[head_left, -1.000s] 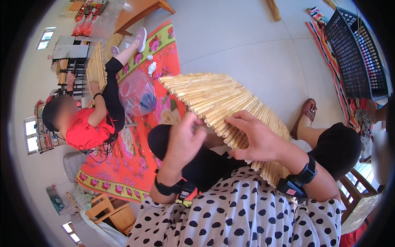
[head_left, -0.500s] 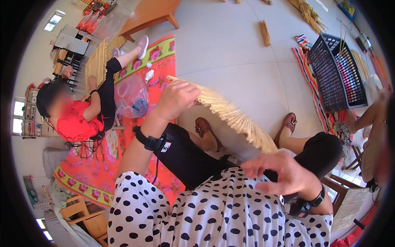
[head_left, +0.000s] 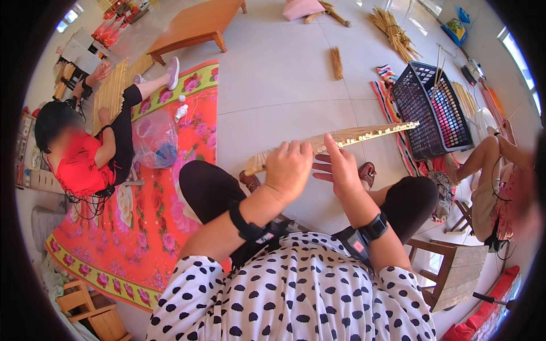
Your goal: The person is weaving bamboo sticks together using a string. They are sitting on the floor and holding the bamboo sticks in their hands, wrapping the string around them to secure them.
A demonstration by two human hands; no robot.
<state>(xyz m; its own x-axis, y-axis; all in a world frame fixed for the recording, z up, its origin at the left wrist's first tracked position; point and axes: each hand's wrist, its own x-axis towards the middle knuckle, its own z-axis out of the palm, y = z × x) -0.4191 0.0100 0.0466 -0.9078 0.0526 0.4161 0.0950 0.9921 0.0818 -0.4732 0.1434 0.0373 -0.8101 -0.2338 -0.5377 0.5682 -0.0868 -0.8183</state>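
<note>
A panel of pale straw-like stalks laid side by side [head_left: 372,133] stretches across in front of me over my knees, its cut ends showing along the near edge toward the right. My left hand [head_left: 290,170] is closed on the panel near its left part. Right beside it, my right hand [head_left: 339,169] is upright with fingers spread and thumb up, close to the panel's near edge. Whether its fingertips touch the stalks I cannot tell.
At left a person in a red shirt holds a similar stalk panel [head_left: 112,94] on a red flowered mat [head_left: 165,227]. A black plastic crate [head_left: 418,113] stands right, near another seated person. Ahead lie a small stalk bundle [head_left: 336,62], a larger bundle [head_left: 392,31] and a low wooden table [head_left: 190,25].
The panel has swung from sloping down rightward to rising slightly rightward. My right hand has moved up from near my body to beside my left hand. The whole view has shifted.
</note>
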